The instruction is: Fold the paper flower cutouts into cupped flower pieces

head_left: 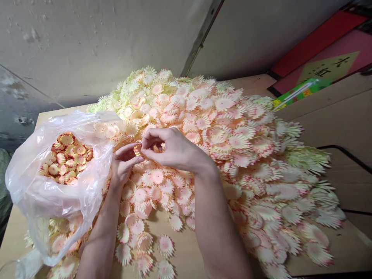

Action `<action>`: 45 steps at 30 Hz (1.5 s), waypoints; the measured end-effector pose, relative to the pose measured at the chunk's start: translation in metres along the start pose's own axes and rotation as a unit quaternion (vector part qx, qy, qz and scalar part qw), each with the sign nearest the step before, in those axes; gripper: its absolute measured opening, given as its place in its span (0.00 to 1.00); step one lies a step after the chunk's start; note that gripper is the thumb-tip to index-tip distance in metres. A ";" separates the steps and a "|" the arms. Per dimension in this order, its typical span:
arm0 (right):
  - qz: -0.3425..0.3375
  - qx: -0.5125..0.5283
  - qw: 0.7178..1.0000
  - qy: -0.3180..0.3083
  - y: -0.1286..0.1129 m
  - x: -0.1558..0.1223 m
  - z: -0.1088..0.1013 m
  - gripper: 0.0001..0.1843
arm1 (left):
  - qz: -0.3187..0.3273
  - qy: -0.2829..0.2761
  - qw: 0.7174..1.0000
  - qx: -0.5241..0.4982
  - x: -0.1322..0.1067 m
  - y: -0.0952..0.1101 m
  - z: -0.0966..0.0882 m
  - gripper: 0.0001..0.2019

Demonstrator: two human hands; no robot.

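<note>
My left hand [124, 162] and my right hand [171, 149] meet over a big heap of pale pink-and-cream paper flowers [221, 128] spread on a wooden table [192, 252]. Both hands pinch one small yellow-and-red flower piece [137, 150] between their fingertips. The fingers of each hand are curled closed around it. Just left of my left hand stands a clear plastic bag [58, 193], open at the top and filled with small yellow-and-red flower pieces [66, 157].
A grey concrete wall [87, 42] rises behind the table. At the back right lie a green packet [302, 91] and a red and pink board [322, 42]. Loose flowers [165, 245] are scattered near the table's front edge.
</note>
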State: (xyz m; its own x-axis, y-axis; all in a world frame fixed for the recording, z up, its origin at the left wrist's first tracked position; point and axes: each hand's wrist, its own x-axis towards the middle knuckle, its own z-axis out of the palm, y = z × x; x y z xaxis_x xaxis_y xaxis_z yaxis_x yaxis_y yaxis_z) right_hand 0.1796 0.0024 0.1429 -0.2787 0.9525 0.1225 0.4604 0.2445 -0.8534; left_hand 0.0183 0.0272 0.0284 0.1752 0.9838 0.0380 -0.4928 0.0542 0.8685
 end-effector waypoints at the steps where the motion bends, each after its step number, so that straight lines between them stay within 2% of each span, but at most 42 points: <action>1: 0.001 -0.003 1.000 -0.009 0.000 0.000 0.000 0.04 | 0.001 -0.005 1.000 0.004 0.000 -0.001 -0.001 0.24; 4: 0.004 -0.014 1.000 -0.021 0.000 0.000 0.000 0.04 | 0.008 -0.023 1.000 0.014 0.000 -0.003 -0.004 0.25; 13: 0.004 -0.026 1.000 -0.007 0.002 0.001 0.001 0.05 | 0.030 -0.044 0.998 0.030 -0.001 -0.002 -0.005 0.25; 21: -0.008 -0.086 0.992 0.088 0.010 0.003 0.000 0.06 | 0.041 0.000 0.999 0.027 -0.002 0.001 -0.001 0.21; 27: -0.009 -0.072 0.996 0.052 0.011 0.004 0.003 0.06 | 0.031 0.021 0.999 0.022 -0.001 0.003 0.004 0.19; 35: 0.056 -0.052 0.997 -0.027 0.005 0.002 0.001 0.05 | 0.038 -0.010 0.999 0.022 -0.003 0.002 0.002 0.18; 42: 0.032 -0.030 0.999 -0.001 0.004 0.003 0.003 0.09 | 0.039 -0.020 0.998 0.040 -0.003 0.001 0.001 0.20; 45: 0.020 -0.029 0.999 0.006 0.005 0.002 0.003 0.06 | 0.037 -0.023 0.998 0.040 -0.003 0.000 0.000 0.20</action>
State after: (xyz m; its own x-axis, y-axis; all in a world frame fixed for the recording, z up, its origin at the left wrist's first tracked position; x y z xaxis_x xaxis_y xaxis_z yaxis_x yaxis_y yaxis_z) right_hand 0.1789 0.0053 0.1376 -0.2486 0.9640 0.0946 0.5190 0.2150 -0.8273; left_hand 0.0173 0.0244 0.0285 0.1805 0.9757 0.1244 -0.4371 -0.0337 0.8988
